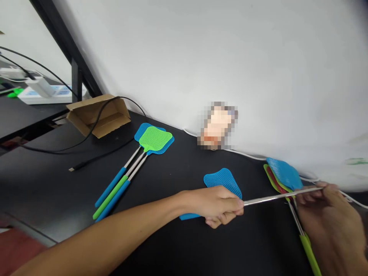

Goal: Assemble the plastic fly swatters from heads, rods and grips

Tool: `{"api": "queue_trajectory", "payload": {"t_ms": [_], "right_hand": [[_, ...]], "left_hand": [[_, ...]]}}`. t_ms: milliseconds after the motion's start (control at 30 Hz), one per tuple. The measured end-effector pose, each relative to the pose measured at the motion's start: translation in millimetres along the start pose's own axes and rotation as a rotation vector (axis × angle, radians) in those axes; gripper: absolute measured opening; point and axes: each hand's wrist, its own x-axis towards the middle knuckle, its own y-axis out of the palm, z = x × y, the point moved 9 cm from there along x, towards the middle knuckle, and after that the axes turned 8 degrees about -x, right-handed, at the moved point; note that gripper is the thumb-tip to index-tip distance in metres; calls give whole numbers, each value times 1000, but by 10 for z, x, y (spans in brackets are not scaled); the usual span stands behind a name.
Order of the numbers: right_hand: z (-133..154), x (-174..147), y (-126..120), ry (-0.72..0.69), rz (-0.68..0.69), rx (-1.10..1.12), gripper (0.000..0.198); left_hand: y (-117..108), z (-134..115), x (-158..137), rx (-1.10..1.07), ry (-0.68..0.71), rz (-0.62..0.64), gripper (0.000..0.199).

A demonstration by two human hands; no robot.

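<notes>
My left hand [222,206] is closed round one end of a thin metal telescopic rod [270,198] of a fly swatter. My right hand [330,214] pinches the rod's other end, so it spans between both hands. A blue mesh swatter head [222,179] shows just behind my left hand, and a blue handle end [189,216] sticks out beneath my wrist. Whether these belong to the held swatter is hidden. Near my right hand are a blue swatter head [283,172], a green-rimmed red one [273,179] under it, and a green handle [309,253].
Fly swatters with a green head [156,138] and blue heads lie together on the black table [138,237]. Behind them are an open cardboard box [99,117] and a black cable [94,156]. A blurred-out phone-shaped object [218,124] leans against the white wall [186,57], near a white cable [244,154].
</notes>
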Motion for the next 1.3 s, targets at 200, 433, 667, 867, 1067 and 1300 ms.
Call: {"api": "queue_trajectory", "payload": {"t_ms": [200,433,667,867,1067,1300], "right_hand": [[-236,-888,768,213,231,-3,28],[-296,-1303,1051,194,360,-83,30],[-153,-895,886,-116,334,-559,48],[-130,-1044,1222,-416,452,-1202,70],[-242,-1108,1339,-308,612,-1287,78],[-248,-1070,1309,-216,696,-1215,38]], "left_hand": [[-43,-96,-3,26,132,-74,39],[-61,-141,-53,66,190,-126,42],[-192,-154,32,-215,223,-170,40],[-573,-405,-107,-324,565,-499,42],[-680,-449,-212,-257,656,-653,37],[-667,-439,-292,-204,724,-724,40]]}}
